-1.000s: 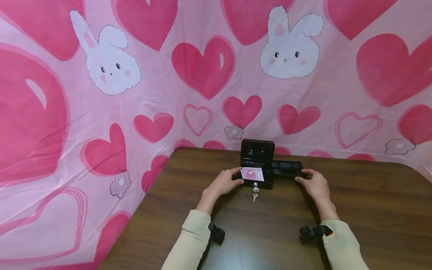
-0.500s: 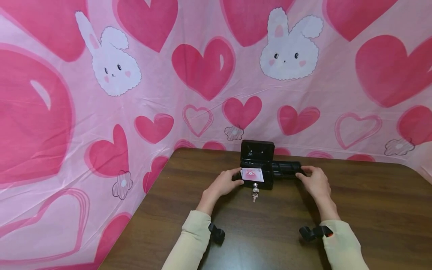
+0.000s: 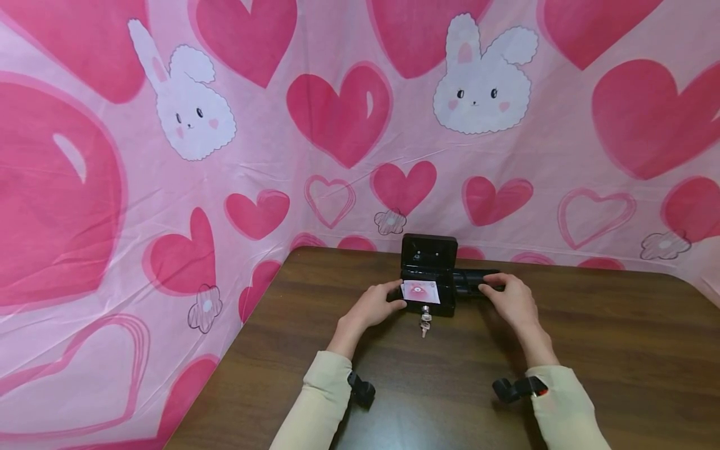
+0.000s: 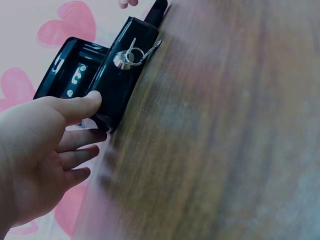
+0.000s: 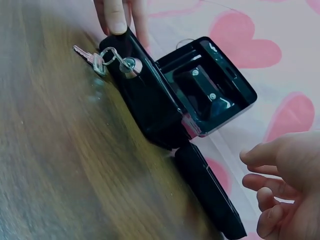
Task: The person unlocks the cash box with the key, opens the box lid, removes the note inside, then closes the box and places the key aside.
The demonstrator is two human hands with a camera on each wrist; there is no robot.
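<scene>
A small black cash box [image 3: 446, 307] stands on the table with its lid [image 3: 429, 251] raised. Printed paper notes [image 3: 420, 291] lie inside it. Keys on a ring [image 5: 97, 62] hang from the lock at the front. My left hand [image 3: 372, 304] holds the box's left side, its thumb on the front corner in the left wrist view. Against the box's right side lies a black compartment tray [image 3: 467, 282]. My right hand [image 3: 514, 305] hovers at the tray's right part, fingers loosely bent and holding nothing; the right wrist view shows a gap between them and the tray.
The brown wooden table [image 3: 450, 387] extends to both sides and towards me. Close behind the box hangs a pink cloth [image 3: 337, 200] with hearts and rabbits. Black straps with cameras [image 3: 362, 390] sit on both wrists.
My right hand has moved left from the tray's right end to above its right part. The tray has shifted slightly left towards the box. My left hand has stayed on the box.
</scene>
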